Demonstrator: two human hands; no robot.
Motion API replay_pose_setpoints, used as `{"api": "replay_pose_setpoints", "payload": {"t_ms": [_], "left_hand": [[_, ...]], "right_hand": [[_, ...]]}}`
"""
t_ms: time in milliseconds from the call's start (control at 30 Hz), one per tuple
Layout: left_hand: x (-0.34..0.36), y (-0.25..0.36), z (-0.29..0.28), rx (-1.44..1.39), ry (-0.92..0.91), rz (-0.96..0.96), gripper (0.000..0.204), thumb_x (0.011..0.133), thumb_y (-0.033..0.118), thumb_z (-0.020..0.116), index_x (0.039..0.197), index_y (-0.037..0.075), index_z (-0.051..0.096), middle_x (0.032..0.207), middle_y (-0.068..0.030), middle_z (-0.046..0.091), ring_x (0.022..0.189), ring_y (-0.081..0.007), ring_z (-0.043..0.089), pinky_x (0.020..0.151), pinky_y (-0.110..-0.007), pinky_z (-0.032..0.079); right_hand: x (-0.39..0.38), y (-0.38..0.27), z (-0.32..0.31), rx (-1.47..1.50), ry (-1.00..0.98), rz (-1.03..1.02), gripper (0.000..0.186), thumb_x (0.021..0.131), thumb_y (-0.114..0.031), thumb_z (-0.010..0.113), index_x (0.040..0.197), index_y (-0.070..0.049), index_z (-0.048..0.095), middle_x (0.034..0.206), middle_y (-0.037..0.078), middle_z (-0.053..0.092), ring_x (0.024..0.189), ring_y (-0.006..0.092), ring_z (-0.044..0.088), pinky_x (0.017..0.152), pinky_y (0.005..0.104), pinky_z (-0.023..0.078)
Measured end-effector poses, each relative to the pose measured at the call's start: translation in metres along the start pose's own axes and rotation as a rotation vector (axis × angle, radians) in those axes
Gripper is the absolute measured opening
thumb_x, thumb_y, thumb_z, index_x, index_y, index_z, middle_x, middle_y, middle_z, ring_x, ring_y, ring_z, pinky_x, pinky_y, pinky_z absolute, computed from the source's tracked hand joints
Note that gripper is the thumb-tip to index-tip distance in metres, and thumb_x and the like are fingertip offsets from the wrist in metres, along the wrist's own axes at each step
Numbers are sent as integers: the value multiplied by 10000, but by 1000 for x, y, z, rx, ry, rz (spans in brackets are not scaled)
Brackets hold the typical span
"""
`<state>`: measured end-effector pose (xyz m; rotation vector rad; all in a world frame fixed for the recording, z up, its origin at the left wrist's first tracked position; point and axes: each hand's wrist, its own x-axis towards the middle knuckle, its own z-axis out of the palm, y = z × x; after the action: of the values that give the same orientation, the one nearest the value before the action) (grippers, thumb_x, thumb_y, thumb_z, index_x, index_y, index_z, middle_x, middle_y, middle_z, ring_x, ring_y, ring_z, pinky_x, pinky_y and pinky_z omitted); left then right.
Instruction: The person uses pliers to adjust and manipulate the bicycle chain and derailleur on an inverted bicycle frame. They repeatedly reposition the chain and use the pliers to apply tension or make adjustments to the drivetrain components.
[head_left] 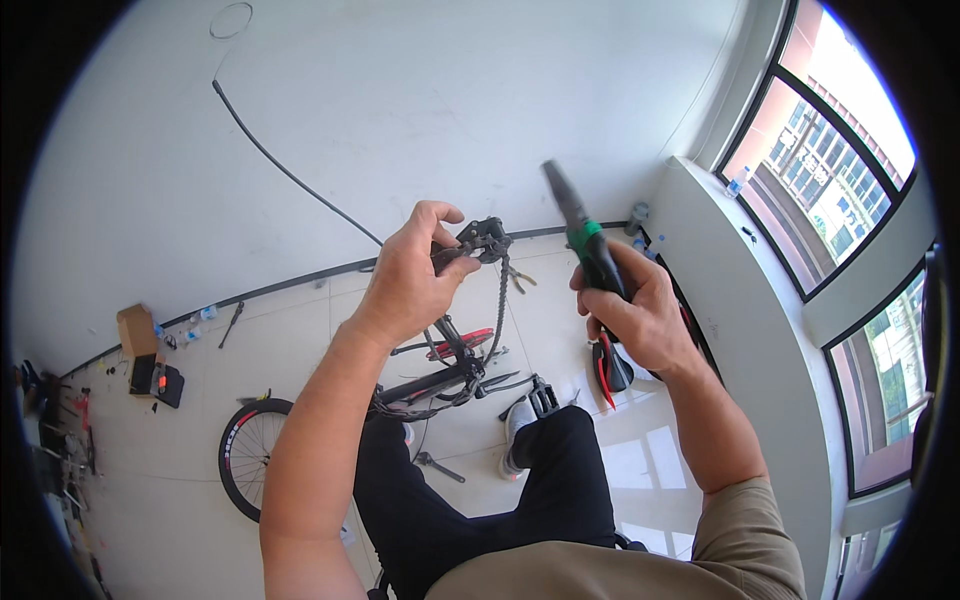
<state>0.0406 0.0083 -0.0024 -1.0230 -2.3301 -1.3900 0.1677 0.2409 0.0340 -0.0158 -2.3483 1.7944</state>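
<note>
My left hand (415,268) is raised in front of me, its thumb and fingers pinching a black bicycle rear derailleur (485,240). From the derailleur a dark chain (502,305) hangs down toward the bike frame (440,382). Held up to the right, my right hand (640,310) wraps round the handle of a black-and-green tool (588,232). Its long grey head points up and away from me, apart from the derailleur; I cannot make out its exact kind. The fingertips behind the derailleur are partly hidden.
A bicycle wheel (250,455) lies left of my legs. A red-and-black saddle (612,370) is on the floor at right. Pliers (520,280) and a crank arm (440,467) lie about. A black cable housing (290,173) arcs before the white wall. A cardboard box (137,328) stands far left.
</note>
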Motion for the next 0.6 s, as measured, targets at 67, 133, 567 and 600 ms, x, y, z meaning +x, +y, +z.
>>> {"api": "replay_pose_setpoints", "payload": {"t_ms": [67, 133, 567, 600], "left_hand": [[1, -2, 2, -5, 6, 7, 458, 856, 34, 775, 1208, 43, 482, 910, -135, 650, 776, -233, 651, 712, -357, 521], [1, -4, 4, -51, 9, -20, 480, 833, 49, 796, 1208, 56, 496, 887, -101, 629, 784, -200, 614, 731, -341, 507], [3, -6, 3, -30, 41, 53, 453, 869, 39, 765, 1187, 49, 442, 887, -146, 660, 792, -262, 670, 729, -388, 524], [3, -5, 3, -18, 41, 46, 449, 870, 37, 764, 1183, 50, 443, 886, -144, 659, 789, -260, 671, 727, -383, 526]], "right_hand": [[0, 1, 2, -306, -52, -4, 471, 804, -80, 650, 1255, 46, 594, 865, 59, 603, 712, 138, 543, 696, 278, 468], [0, -3, 5, -454, -107, 30, 572, 808, -81, 651, 1364, 18, 562, 907, 53, 595, 771, 137, 541, 748, 276, 462], [-7, 2, -2, -465, 28, -252, 606, 844, -41, 700, 1432, -25, 557, 1040, 115, 676, 803, 131, 613, 782, 290, 518], [-9, -3, 0, -452, 125, -290, 589, 858, -38, 692, 1431, -24, 557, 1044, 86, 670, 793, 95, 604, 764, 272, 523]]}}
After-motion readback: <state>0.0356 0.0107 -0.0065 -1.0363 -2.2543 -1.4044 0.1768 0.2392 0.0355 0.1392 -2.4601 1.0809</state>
